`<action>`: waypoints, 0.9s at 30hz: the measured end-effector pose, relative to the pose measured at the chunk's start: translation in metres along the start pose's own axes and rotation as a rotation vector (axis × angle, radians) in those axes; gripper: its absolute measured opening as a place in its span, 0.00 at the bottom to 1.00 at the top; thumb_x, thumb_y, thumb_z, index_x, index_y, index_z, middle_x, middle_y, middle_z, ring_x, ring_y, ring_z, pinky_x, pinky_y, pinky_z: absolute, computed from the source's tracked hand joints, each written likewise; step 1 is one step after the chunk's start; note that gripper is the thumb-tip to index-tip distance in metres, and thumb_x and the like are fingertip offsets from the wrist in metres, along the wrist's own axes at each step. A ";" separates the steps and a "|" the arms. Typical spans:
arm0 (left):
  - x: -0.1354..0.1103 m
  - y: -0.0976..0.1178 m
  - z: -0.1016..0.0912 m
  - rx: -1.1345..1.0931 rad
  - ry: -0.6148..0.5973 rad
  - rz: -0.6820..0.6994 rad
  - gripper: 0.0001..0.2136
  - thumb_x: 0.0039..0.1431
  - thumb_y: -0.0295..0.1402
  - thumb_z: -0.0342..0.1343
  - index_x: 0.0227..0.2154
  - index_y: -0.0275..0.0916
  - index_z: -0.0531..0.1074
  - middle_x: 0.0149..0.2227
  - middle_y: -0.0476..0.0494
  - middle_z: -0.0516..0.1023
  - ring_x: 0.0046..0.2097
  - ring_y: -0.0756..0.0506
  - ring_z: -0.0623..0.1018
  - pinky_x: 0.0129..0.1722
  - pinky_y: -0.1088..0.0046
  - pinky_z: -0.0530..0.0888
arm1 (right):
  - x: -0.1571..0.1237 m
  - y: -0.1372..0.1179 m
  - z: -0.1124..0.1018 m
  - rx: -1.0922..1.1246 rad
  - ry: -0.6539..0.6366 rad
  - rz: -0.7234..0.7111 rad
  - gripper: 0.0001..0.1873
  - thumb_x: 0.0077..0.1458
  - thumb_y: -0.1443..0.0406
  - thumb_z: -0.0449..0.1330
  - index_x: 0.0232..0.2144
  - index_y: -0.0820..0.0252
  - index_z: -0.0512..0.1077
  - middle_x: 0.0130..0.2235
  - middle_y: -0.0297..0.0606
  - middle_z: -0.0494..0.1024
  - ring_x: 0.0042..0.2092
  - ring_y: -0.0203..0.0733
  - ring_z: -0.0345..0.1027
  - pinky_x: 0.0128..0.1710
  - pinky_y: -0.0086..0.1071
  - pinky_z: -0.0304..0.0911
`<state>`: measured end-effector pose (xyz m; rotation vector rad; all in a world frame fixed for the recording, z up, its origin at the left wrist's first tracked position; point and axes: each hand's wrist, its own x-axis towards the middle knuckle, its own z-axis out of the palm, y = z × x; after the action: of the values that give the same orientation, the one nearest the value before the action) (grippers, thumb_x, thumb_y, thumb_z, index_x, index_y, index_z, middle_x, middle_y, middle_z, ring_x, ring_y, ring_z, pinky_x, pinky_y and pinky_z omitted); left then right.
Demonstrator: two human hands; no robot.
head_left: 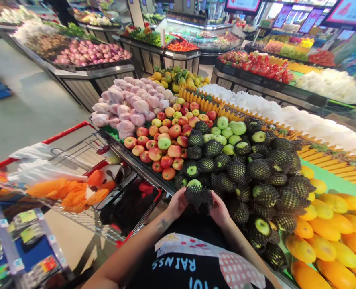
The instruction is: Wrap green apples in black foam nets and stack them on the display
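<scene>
A green apple in a black foam net sleeve [197, 193] is held between both my hands at the near edge of the fruit stand. My left hand [178, 202] curls round its left side. My right hand [220, 209] grips the netting on the right. Behind it lies a heap of several more netted green apples [256, 172]. Bare green apples [230, 130] and red apples [165, 140] are piled farther back.
A red-framed shopping cart [75, 168] stands at my left with bagged orange produce [69, 192] inside. Yellow mangoes [331, 233] fill the right end of the stand. Wrapped pink fruit [129, 104] lies at the back. More produce stands and a grey aisle floor [24, 108] lie beyond.
</scene>
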<state>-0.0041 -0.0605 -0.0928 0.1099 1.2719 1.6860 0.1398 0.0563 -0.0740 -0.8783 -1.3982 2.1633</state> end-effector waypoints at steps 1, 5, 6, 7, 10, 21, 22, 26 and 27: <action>0.001 0.000 -0.001 0.011 0.008 0.006 0.19 0.48 0.51 0.61 0.32 0.40 0.76 0.33 0.43 0.81 0.36 0.42 0.79 0.41 0.63 0.75 | 0.002 -0.001 0.001 -0.059 -0.033 0.006 0.21 0.52 0.47 0.64 0.34 0.58 0.78 0.32 0.37 0.81 0.35 0.45 0.75 0.38 0.39 0.72; 0.006 -0.001 -0.007 0.105 0.058 0.083 0.21 0.40 0.49 0.69 0.32 0.39 0.75 0.31 0.47 0.77 0.34 0.45 0.76 0.38 0.68 0.72 | 0.020 -0.001 0.005 -0.298 -0.035 -0.045 0.20 0.47 0.48 0.68 0.26 0.59 0.75 0.26 0.33 0.77 0.31 0.42 0.70 0.35 0.34 0.68; 0.009 -0.001 -0.009 0.137 0.083 0.113 0.21 0.40 0.48 0.69 0.32 0.39 0.74 0.31 0.48 0.77 0.34 0.46 0.76 0.38 0.69 0.71 | 0.027 -0.001 0.006 -0.358 -0.003 -0.083 0.20 0.49 0.47 0.66 0.26 0.58 0.74 0.27 0.33 0.76 0.32 0.42 0.70 0.36 0.34 0.67; 0.012 -0.002 -0.010 0.172 0.113 0.146 0.20 0.41 0.49 0.69 0.31 0.40 0.73 0.31 0.48 0.76 0.35 0.46 0.75 0.39 0.70 0.71 | 0.034 -0.002 0.007 -0.419 0.031 -0.124 0.19 0.52 0.48 0.63 0.28 0.58 0.74 0.28 0.34 0.76 0.34 0.43 0.69 0.38 0.35 0.66; 0.021 -0.004 -0.014 0.288 0.217 0.251 0.18 0.46 0.51 0.64 0.29 0.41 0.70 0.31 0.49 0.73 0.37 0.45 0.73 0.41 0.69 0.69 | 0.050 -0.005 0.014 -0.597 0.100 -0.222 0.15 0.57 0.52 0.59 0.33 0.57 0.74 0.35 0.38 0.77 0.40 0.47 0.69 0.45 0.38 0.64; 0.032 0.000 -0.009 0.573 0.228 0.311 0.07 0.57 0.41 0.58 0.30 0.47 0.68 0.25 0.51 0.70 0.29 0.43 0.71 0.36 0.67 0.64 | 0.055 -0.001 0.027 -0.854 0.050 -0.242 0.16 0.64 0.52 0.46 0.38 0.54 0.67 0.29 0.35 0.73 0.31 0.46 0.70 0.35 0.36 0.63; 0.031 0.003 -0.006 0.567 0.224 0.326 0.08 0.57 0.43 0.58 0.30 0.47 0.68 0.25 0.51 0.70 0.29 0.43 0.71 0.35 0.67 0.64 | 0.054 -0.004 0.026 -0.841 0.045 -0.248 0.16 0.63 0.52 0.46 0.38 0.54 0.66 0.29 0.35 0.73 0.30 0.46 0.70 0.34 0.35 0.64; 0.024 0.022 0.007 0.475 0.173 0.386 0.15 0.56 0.51 0.57 0.29 0.46 0.68 0.25 0.52 0.69 0.27 0.46 0.70 0.29 0.70 0.64 | 0.044 -0.011 0.022 -0.740 0.034 -0.339 0.18 0.63 0.51 0.44 0.40 0.54 0.66 0.33 0.39 0.78 0.36 0.47 0.75 0.37 0.36 0.70; 0.022 0.027 0.011 0.383 0.124 0.356 0.17 0.53 0.53 0.59 0.29 0.45 0.68 0.24 0.54 0.67 0.25 0.47 0.68 0.26 0.72 0.62 | 0.042 -0.009 0.019 -0.693 0.063 -0.366 0.20 0.64 0.50 0.43 0.41 0.54 0.66 0.36 0.42 0.79 0.39 0.48 0.75 0.38 0.37 0.70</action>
<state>-0.0266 -0.0357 -0.0767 0.4911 1.7386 1.7413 0.0962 0.0742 -0.0721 -0.8106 -2.1255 1.3724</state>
